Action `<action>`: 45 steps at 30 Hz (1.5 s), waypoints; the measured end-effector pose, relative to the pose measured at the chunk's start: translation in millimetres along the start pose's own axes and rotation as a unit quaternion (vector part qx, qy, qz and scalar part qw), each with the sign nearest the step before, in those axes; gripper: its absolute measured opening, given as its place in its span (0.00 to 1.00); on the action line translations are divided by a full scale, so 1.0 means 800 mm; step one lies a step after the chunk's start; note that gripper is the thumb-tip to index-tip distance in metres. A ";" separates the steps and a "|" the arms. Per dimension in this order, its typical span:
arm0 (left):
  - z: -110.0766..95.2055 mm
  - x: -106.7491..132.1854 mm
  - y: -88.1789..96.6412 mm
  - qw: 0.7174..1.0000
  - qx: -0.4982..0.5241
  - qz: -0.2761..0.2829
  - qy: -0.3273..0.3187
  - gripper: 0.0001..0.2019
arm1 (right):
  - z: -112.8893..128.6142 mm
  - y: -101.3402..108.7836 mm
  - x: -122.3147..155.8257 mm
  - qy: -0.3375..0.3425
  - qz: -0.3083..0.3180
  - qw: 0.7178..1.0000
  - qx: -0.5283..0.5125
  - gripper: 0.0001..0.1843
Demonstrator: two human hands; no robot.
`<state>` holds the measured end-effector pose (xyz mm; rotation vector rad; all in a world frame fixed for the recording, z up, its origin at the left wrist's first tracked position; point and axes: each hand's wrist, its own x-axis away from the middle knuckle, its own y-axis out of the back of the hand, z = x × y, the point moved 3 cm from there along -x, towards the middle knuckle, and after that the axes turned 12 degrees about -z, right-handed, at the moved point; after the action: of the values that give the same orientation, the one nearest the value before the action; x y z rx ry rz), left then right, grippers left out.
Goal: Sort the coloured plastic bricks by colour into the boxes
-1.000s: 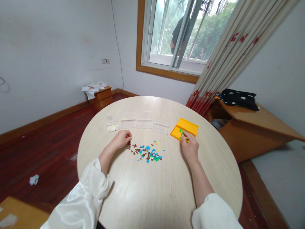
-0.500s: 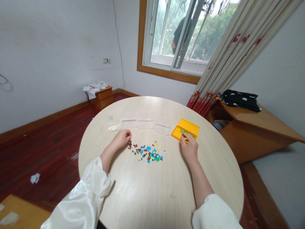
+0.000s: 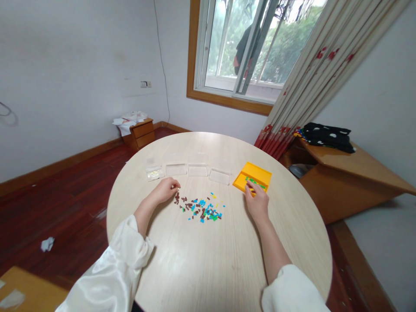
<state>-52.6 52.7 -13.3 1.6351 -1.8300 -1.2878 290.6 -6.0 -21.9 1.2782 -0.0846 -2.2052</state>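
My left hand rests at the left end of a loose pile of small building bricks, brown, blue, green and yellow. Its fingers are pinched together; whatever they hold is too small to name. My right hand reaches over the near edge of an open yellow plastic box, with fingers curled and thumb close to them. Green pieces lie in the box by the fingertips. Whether that hand grips a piece is too small to see clearly.
Beyond the pile stands a row of clear plastic trays; the leftmost tray has pale pieces in it. All sit on a round wooden table. A slanted brown desk is at the right, below the curtain.
My right hand has shifted very slightly left at the yellow box, and its fingers have moved a little. My left hand stays almost where it was, still pinched.
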 end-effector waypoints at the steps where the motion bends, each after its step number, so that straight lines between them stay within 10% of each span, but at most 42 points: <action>1: 0.000 0.000 0.000 1.000 -0.006 -0.003 -0.004 0.10 | 0.000 0.000 0.000 0.000 0.003 1.000 0.000 0.16; 22: 0.000 -0.002 -0.003 0.999 -0.018 -0.048 0.015 0.08 | -0.002 0.000 0.002 -0.014 0.002 1.000 -0.019 0.18; 32: 0.058 -0.008 0.056 0.934 -0.047 -0.324 0.145 0.08 | 0.006 -0.001 0.003 -0.006 0.014 1.000 -0.008 0.17; 45: 0.075 -0.012 0.056 0.921 -0.060 -0.354 0.152 0.10 | 0.027 -0.003 0.006 0.008 0.032 0.999 -0.023 0.14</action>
<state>-122.5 80.6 -5.6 2.3738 -0.9725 -1.2608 270.6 -11.1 -14.8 1.2519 -0.0672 -2.1300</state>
